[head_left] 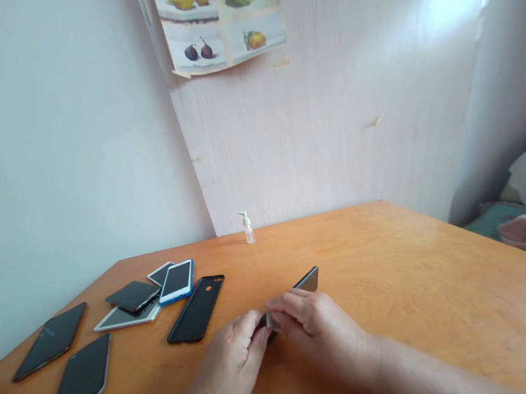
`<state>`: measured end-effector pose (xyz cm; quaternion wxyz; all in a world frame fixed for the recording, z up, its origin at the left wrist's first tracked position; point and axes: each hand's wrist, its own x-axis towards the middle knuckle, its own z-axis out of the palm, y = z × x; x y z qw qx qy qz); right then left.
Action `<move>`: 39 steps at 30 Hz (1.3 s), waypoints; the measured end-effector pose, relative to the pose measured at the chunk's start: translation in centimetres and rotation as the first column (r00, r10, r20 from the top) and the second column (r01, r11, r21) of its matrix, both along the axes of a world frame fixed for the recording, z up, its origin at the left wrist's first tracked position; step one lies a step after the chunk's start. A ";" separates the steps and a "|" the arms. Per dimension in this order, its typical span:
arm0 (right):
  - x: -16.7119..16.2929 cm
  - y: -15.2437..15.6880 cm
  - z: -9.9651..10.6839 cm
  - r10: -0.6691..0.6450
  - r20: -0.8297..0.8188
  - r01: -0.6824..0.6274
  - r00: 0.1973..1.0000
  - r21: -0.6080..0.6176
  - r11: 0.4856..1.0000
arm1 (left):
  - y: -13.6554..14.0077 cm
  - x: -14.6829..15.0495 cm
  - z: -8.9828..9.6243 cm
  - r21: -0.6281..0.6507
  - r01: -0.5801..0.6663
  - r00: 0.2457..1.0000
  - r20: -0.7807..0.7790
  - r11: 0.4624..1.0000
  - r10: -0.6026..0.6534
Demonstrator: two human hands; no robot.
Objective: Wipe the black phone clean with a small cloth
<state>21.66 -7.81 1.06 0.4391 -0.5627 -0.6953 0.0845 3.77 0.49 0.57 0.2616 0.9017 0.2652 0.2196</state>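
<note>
A dark smartphone [308,280] stands tilted on its edge above the table, in front of me. My left hand [232,357] grips its near end between thumb and fingers. Closed in a pinch, my right hand [315,328] presses against the phone's near edge with a small whitish piece [269,320] at its fingertips; most of that piece is hidden by the fingers. The middle of the phone is covered by my right hand. To the left of my hands lies an empty black phone case [197,310] with its inside facing up.
On the wooden table [396,270] at left are a blue-cased phone [177,280], a dark phone [134,296] lying on a white one [127,316], and two dark tablet-like devices [53,338]. A small pump bottle [248,229] stands near the back wall.
</note>
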 end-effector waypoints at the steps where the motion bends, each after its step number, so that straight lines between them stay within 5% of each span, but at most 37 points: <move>1: 0.0 0.0 0.0 0.001 -0.001 -0.001 1.000 -0.004 1.000 | 0.0 0.0 0.0 -0.001 -0.001 1.000 -0.001 1.000 0.001; 8: 5.8 1.1 0.1 -0.371 -0.108 0.370 0.922 -0.031 0.929 | 0.1 0.0 0.1 0.014 -0.015 0.999 -0.030 1.000 0.016; 16: 2.0 0.5 0.0 -0.079 -0.061 0.081 0.995 0.036 0.996 | 0.2 0.0 -0.1 0.026 -0.029 0.999 -0.028 0.999 0.029; 21: 5.2 1.8 -0.5 -0.303 -0.282 0.290 0.910 -0.088 0.953 | 0.2 0.0 0.2 -0.001 -0.037 0.999 -0.014 0.999 0.037; 26: 7.1 2.9 -1.8 -0.389 -0.340 0.338 0.856 -0.200 0.920 | 0.5 0.1 0.2 -0.060 -0.063 0.998 0.026 0.996 0.064; 39: 7.3 2.4 -2.5 -0.477 0.114 0.487 0.872 -0.316 0.814 | 1.3 0.0 0.1 -0.222 -0.081 0.991 0.090 0.972 0.103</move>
